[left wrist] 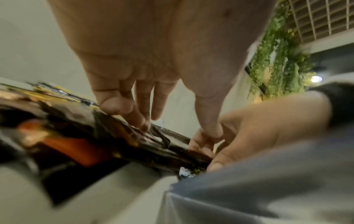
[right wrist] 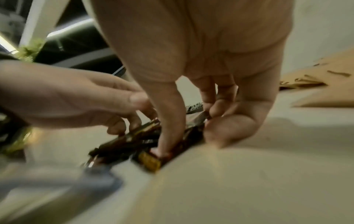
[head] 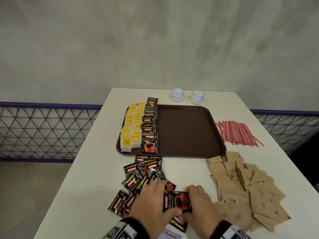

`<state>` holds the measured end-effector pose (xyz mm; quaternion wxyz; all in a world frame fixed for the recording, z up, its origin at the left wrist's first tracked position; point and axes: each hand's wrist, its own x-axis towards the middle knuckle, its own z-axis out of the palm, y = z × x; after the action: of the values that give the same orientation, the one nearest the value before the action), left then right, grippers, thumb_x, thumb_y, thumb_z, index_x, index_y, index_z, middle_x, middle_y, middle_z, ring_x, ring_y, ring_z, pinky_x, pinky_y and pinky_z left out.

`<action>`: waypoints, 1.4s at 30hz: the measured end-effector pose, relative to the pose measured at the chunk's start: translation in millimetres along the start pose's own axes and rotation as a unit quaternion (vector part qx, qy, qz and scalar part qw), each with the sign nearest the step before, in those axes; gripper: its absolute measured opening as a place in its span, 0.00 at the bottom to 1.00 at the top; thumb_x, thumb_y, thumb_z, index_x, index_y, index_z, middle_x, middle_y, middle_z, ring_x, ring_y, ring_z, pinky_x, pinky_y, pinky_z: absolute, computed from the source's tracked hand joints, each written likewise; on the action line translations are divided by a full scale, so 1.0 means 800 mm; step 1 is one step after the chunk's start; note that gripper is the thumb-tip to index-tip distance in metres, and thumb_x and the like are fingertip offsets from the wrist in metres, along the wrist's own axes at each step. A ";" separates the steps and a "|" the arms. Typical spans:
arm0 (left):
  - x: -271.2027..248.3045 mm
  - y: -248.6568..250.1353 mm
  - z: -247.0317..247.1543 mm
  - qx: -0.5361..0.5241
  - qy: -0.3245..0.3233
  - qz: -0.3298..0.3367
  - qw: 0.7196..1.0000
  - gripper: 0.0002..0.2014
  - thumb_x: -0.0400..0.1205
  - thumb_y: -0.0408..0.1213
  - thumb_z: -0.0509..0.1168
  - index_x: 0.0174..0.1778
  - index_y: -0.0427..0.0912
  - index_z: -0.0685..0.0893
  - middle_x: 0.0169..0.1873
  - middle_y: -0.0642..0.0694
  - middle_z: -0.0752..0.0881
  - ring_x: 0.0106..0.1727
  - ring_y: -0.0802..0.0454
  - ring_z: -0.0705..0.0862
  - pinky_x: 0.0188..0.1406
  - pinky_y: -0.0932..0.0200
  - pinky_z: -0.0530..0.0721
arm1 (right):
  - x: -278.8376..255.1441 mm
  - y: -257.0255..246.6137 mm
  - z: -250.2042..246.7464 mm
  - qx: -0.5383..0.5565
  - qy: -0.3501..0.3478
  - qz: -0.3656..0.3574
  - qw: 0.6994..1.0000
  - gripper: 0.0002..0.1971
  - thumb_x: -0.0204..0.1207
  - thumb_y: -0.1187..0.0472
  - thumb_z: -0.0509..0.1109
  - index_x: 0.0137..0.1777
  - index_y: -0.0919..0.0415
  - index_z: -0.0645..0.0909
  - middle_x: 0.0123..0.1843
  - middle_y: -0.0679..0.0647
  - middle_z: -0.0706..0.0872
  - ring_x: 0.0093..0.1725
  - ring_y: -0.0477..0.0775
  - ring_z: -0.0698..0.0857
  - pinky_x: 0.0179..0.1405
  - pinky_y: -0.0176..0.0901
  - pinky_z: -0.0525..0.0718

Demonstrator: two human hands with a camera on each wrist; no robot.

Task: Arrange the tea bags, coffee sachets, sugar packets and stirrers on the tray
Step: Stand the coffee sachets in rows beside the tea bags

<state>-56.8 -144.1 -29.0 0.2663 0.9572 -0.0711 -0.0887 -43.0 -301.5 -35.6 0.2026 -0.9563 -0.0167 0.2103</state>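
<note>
The coffee step was in hand. The tray [head: 186, 128] lay on the table [head: 89, 169] with tea bags [head: 132, 128] in two rows along its left edge and one row of coffee sachets [head: 149, 125] just beside them; the rest of the tray was bare. More sachets lay as a loose pile [head: 143, 171] on the table just in front of the tray, on the person's side. The sugar packets [head: 241, 185] were heaped off the tray's near right corner and the stirrers [head: 239, 132] lay beside its right edge, both apparently untouched.

Both hands worked at the near end of the pile. The right hand [head: 198, 199] had its grip closed on a small stack of sachets [head: 177, 201], thumb on one edge and fingers [right wrist: 220, 104] curled over the other. The left hand [head: 151, 197] also grasped that stack, its thumb meeting the right hand's fingers and its fingertips [left wrist: 141, 122] pressed on the packets.

By my reading, the stack was being squared up. The next move would call for carrying it to the tray and laying a second coffee row just right of the first, keeping the slippery foil packets overlapped and aligned rather than letting them fan apart.
</note>
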 end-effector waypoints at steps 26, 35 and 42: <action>-0.021 -0.007 -0.091 -0.195 0.035 -0.014 0.980 0.07 0.77 0.48 0.69 0.42 0.49 0.87 0.37 0.45 0.86 0.38 0.56 0.81 0.39 0.64 0.76 | -0.004 0.073 -0.092 0.457 0.079 -0.014 0.886 0.23 0.68 0.77 0.74 0.56 0.54 0.75 0.47 0.61 0.90 0.40 0.60 0.88 0.29 0.44 0.84; -0.043 -0.028 -0.004 -0.034 0.054 -0.125 0.990 0.12 0.69 0.56 0.73 0.29 0.65 0.75 0.61 0.63 0.64 0.66 0.54 0.65 0.64 0.60 0.66 | -0.005 0.048 -0.076 0.403 0.077 -0.048 0.911 0.22 0.77 0.68 0.71 0.61 0.43 0.70 0.49 0.61 0.87 0.24 0.53 0.84 0.17 0.38 0.77; -0.030 -0.023 0.009 -0.003 0.087 -0.133 0.987 0.11 0.73 0.55 0.70 0.47 0.56 0.87 0.69 0.58 0.64 0.66 0.55 0.67 0.69 0.60 0.70 | 0.009 0.030 -0.056 0.338 -0.045 -0.069 0.937 0.19 0.77 0.66 0.72 0.65 0.49 0.78 0.57 0.53 0.84 0.44 0.53 0.89 0.35 0.38 0.86</action>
<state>-80.0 -127.7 -41.3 0.2605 0.9612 0.0810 -0.0400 -19.6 -339.6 -10.5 0.5272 -0.8173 -0.0194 0.2318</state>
